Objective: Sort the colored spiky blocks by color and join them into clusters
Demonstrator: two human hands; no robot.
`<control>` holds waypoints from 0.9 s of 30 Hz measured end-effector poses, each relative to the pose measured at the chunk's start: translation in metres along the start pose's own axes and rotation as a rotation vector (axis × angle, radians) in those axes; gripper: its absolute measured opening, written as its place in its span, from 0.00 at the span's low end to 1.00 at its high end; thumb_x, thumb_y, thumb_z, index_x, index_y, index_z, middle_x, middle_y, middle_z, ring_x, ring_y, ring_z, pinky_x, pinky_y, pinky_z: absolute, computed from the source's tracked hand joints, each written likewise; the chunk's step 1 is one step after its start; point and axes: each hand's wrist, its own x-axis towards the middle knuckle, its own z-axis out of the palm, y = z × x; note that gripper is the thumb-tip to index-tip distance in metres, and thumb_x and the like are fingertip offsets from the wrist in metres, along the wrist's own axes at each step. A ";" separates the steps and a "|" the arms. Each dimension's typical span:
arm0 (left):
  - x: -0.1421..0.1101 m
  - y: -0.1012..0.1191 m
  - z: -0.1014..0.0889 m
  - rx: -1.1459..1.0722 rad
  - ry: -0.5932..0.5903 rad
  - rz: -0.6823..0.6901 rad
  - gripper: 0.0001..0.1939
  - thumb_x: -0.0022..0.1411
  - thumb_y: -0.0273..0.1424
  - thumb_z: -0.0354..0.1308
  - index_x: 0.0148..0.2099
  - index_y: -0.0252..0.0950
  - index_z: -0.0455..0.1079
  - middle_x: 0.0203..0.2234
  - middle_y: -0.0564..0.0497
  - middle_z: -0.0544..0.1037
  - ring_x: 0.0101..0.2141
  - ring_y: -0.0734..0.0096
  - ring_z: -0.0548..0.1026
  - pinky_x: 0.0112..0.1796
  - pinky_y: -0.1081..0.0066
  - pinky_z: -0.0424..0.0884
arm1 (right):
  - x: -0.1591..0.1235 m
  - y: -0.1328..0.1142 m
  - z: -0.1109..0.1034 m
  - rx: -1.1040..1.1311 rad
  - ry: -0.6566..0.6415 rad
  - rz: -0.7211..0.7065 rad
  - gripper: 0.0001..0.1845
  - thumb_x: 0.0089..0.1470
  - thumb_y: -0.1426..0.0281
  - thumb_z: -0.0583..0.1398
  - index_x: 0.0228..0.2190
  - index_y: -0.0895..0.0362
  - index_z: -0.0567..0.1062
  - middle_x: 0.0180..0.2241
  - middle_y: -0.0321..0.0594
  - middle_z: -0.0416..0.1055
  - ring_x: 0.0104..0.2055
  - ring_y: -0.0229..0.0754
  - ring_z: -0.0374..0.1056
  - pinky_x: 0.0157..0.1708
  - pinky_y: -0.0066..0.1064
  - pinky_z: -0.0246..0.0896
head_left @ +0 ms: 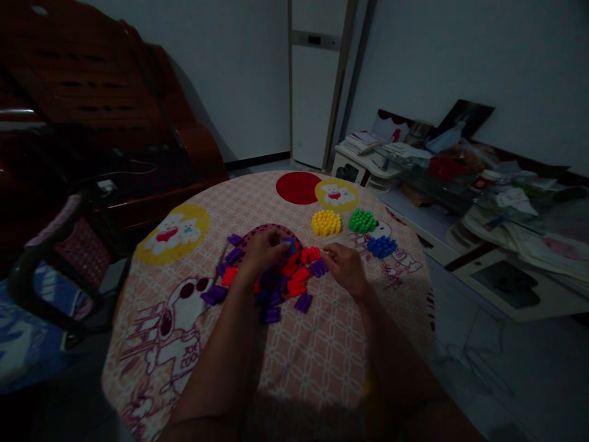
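Observation:
My left hand is over the pile in the middle of the round table, thumb and fingers closed on a blue plastic block. To its right, my right hand has its fingertips pinched together beside a small group of red blocks. Whether anything is between those fingertips is too small to tell. Purple blocks and more red blocks lie loose under and around my left hand. Some of the pile is hidden behind my left forearm.
Beyond my right hand stand tight groups of yellow blocks, green blocks and blue blocks. A patterned cloth covers the table. A cluttered cabinet is on the right, a wooden bench at the back left.

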 end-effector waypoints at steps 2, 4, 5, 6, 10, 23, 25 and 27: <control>-0.002 0.008 0.008 -0.253 -0.021 -0.017 0.17 0.50 0.41 0.65 0.39 0.36 0.71 0.25 0.52 0.78 0.24 0.68 0.75 0.27 0.70 0.69 | -0.001 -0.007 0.004 0.214 -0.001 0.009 0.14 0.57 0.60 0.62 0.40 0.56 0.79 0.32 0.39 0.78 0.33 0.40 0.74 0.38 0.29 0.66; -0.004 0.015 0.019 -0.402 -0.075 -0.028 0.19 0.48 0.40 0.68 0.39 0.35 0.70 0.25 0.52 0.78 0.24 0.70 0.75 0.28 0.70 0.71 | -0.002 -0.013 0.007 0.427 -0.001 0.035 0.17 0.54 0.59 0.64 0.43 0.55 0.79 0.33 0.38 0.78 0.33 0.41 0.75 0.37 0.31 0.70; -0.004 0.017 0.025 -0.445 -0.099 -0.036 0.19 0.48 0.40 0.69 0.38 0.35 0.69 0.25 0.52 0.78 0.24 0.70 0.76 0.28 0.71 0.72 | -0.001 -0.014 0.008 0.515 0.000 0.051 0.18 0.53 0.60 0.65 0.44 0.54 0.79 0.33 0.38 0.79 0.34 0.41 0.75 0.38 0.31 0.71; -0.005 0.019 0.030 -0.476 -0.122 -0.044 0.19 0.47 0.39 0.69 0.38 0.35 0.69 0.24 0.53 0.78 0.23 0.71 0.76 0.28 0.71 0.72 | -0.001 -0.016 0.009 0.586 0.001 0.069 0.19 0.53 0.60 0.65 0.45 0.54 0.79 0.34 0.38 0.79 0.34 0.41 0.76 0.38 0.32 0.72; -0.006 0.022 0.045 -0.535 -0.151 -0.070 0.19 0.46 0.37 0.70 0.37 0.34 0.68 0.21 0.54 0.77 0.21 0.73 0.76 0.27 0.73 0.72 | 0.001 -0.018 0.007 0.754 0.013 0.182 0.17 0.50 0.61 0.65 0.41 0.55 0.79 0.36 0.39 0.80 0.31 0.40 0.76 0.33 0.32 0.73; -0.006 0.021 0.045 -0.509 -0.122 -0.110 0.16 0.49 0.40 0.67 0.32 0.34 0.68 0.21 0.52 0.77 0.22 0.72 0.76 0.27 0.72 0.73 | 0.010 0.027 -0.056 0.414 0.396 0.426 0.16 0.45 0.59 0.62 0.29 0.60 0.79 0.17 0.35 0.70 0.17 0.39 0.65 0.18 0.28 0.59; -0.005 0.019 0.043 -0.506 -0.114 -0.104 0.17 0.49 0.41 0.67 0.32 0.34 0.69 0.22 0.52 0.77 0.22 0.73 0.75 0.27 0.72 0.73 | 0.007 0.048 -0.081 0.099 0.518 0.504 0.14 0.46 0.63 0.59 0.28 0.61 0.80 0.20 0.40 0.73 0.22 0.43 0.69 0.23 0.30 0.62; -0.004 0.017 0.037 -0.482 -0.109 -0.090 0.18 0.49 0.43 0.67 0.33 0.34 0.69 0.23 0.51 0.77 0.22 0.73 0.75 0.28 0.72 0.73 | 0.002 0.066 -0.099 -0.252 0.534 0.597 0.13 0.45 0.68 0.58 0.28 0.60 0.81 0.25 0.46 0.77 0.29 0.48 0.73 0.30 0.34 0.65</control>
